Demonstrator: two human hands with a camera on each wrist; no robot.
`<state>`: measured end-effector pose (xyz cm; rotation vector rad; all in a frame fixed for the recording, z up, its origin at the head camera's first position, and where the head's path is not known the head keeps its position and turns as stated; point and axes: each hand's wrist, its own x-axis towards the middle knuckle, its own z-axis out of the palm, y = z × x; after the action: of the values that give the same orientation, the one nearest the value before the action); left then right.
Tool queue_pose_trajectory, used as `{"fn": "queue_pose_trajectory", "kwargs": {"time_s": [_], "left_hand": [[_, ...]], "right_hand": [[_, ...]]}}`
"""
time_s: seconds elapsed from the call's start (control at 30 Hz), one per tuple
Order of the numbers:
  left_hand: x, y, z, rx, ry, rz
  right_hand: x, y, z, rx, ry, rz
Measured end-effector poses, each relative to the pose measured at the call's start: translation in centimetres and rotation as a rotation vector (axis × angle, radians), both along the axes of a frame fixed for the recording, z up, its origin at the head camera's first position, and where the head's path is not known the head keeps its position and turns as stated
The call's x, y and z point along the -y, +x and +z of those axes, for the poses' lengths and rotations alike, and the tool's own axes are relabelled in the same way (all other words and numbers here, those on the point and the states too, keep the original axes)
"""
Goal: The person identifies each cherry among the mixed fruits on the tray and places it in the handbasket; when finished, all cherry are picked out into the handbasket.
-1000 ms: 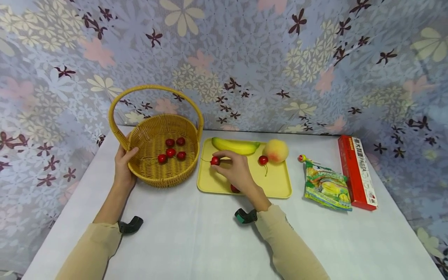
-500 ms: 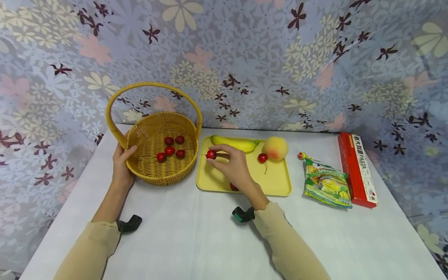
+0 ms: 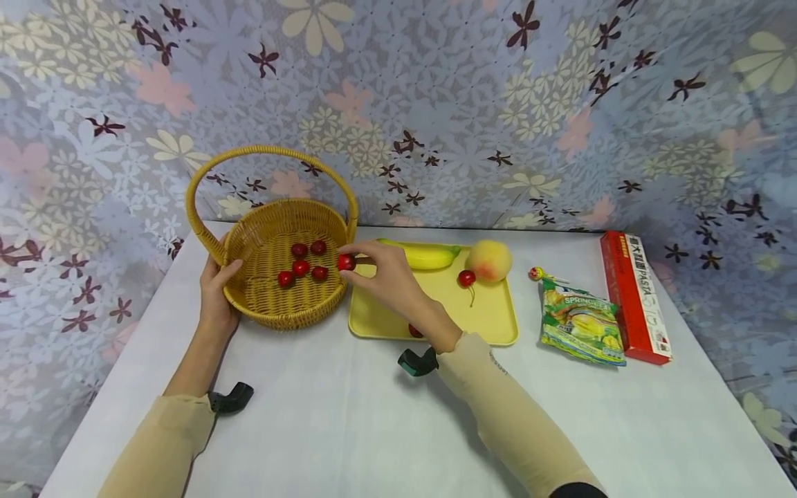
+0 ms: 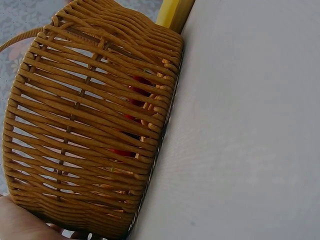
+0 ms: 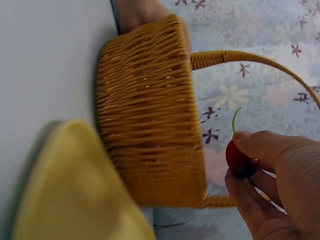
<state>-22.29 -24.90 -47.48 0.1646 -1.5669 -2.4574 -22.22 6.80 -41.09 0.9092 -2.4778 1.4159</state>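
Observation:
My right hand (image 3: 395,278) pinches a red cherry (image 3: 346,262) between thumb and fingers, at the right rim of a wicker basket (image 3: 292,319). In the right wrist view the held cherry (image 5: 239,162) shows a green stem, apart from the basket wall. My left hand (image 3: 216,299) grips the basket's left rim, thumb over the edge and the other fingers hidden outside. Several cherries (image 3: 301,268) lie on the basket floor. A yellow tray (image 3: 492,321) beside it bears a banana (image 3: 429,256), a peach (image 3: 489,261), a stemmed cherry (image 3: 466,279) and a red fruit (image 3: 414,331) partly hidden by my right wrist.
The basket's tall handle (image 3: 270,150) arches over its opening. To the right of the tray lie a green snack bag (image 3: 582,323), a small red-and-yellow trinket (image 3: 536,274) and a red pasta box (image 3: 631,297). Flowered cloth (image 3: 436,124) hangs behind the white table (image 3: 324,415).
My right hand has carried the pinched cherry leftward from above the tray to the basket's right rim. The left hand keeps its grip on the basket.

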Motion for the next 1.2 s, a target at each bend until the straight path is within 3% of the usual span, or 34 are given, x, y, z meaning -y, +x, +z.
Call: {"fn": "queue_pose_trajectory", "kwargs": {"time_s": [0.13, 0.4, 0.6, 0.97, 1.2], "left_hand": [[0.0, 0.1, 0.0, 0.011, 0.009, 0.001], [-0.1, 0.2, 0.0, 0.025, 0.001, 0.0], [-0.1, 0.2, -0.1, 0.019, -0.001, 0.009], [0.4, 0.0, -0.3, 0.023, -0.008, 0.005], [0.2, -0.3, -0.2, 0.0, -0.001, -0.01]], "right_hand": [[1.5, -0.7, 1.4, -0.009, 0.033, 0.015], [4.1, -1.8, 4.2, -0.179, 0.075, -0.014], [5.6, -2.3, 5.6, -0.227, 0.093, 0.016], [7.7, -3.6, 7.9, -0.211, 0.115, 0.047], [8.5, -4.5, 7.6, -0.134, 0.146, 0.017]]}}
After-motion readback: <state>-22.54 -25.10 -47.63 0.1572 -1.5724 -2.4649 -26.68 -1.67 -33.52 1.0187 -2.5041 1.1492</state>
